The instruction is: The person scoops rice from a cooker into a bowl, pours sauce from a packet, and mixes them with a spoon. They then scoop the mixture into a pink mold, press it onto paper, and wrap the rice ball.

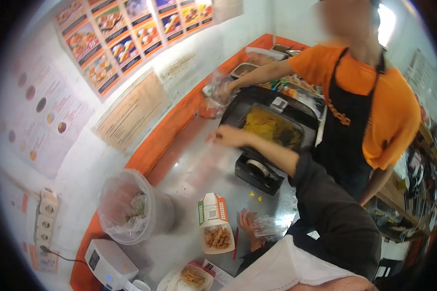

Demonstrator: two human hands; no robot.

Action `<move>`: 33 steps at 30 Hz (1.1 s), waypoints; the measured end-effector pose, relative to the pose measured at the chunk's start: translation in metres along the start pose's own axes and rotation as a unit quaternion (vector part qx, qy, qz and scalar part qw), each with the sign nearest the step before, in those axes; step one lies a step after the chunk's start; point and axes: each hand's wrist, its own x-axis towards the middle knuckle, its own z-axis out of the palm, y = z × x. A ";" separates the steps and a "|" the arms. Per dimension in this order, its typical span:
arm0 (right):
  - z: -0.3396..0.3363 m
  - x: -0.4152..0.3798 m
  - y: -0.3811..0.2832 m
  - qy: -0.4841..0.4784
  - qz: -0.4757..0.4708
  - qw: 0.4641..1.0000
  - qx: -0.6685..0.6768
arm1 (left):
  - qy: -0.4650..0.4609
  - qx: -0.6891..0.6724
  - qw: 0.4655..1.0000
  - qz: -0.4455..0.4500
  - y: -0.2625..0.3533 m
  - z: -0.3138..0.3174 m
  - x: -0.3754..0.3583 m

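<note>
My right hand (230,137) reaches over the metal counter (182,169), left of a black tray of yellow food (272,127). Its fingers are smeared by motion, and whether they hold anything is unclear. A black tape dispenser (260,172) stands below that forearm. My left hand (249,224) rests low on the counter with its fingers apart, beside crumpled clear plastic (272,227). Left of it lie a red pen (235,244) and an open paper box (212,213) holding fried food (217,238).
A co-worker in orange (315,63) reaches toward a plastic bag (214,99) at the back. A clear bucket (131,206), a white device (109,264) and a second food box (194,276) stand at the left and front. Metal containers (245,69) line the back.
</note>
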 end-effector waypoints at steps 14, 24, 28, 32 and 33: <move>0.082 -0.340 -0.175 0.182 0.122 0.974 0.060 | -0.065 -0.057 0.996 -0.039 0.102 -0.024 0.017; 0.050 -0.622 -0.209 0.547 0.222 0.802 -0.095 | -0.318 -0.172 0.927 0.102 0.328 0.133 -0.120; 0.026 -0.779 -0.230 0.638 0.337 0.676 -0.154 | -0.360 -0.174 0.909 0.119 0.395 0.213 -0.166; 0.030 -0.844 -0.266 0.715 0.371 0.585 -0.097 | -0.451 -0.277 0.837 0.138 0.466 0.266 -0.223; 0.033 -0.852 -0.271 0.698 0.389 0.588 -0.128 | -0.465 -0.277 0.830 0.134 0.482 0.273 -0.241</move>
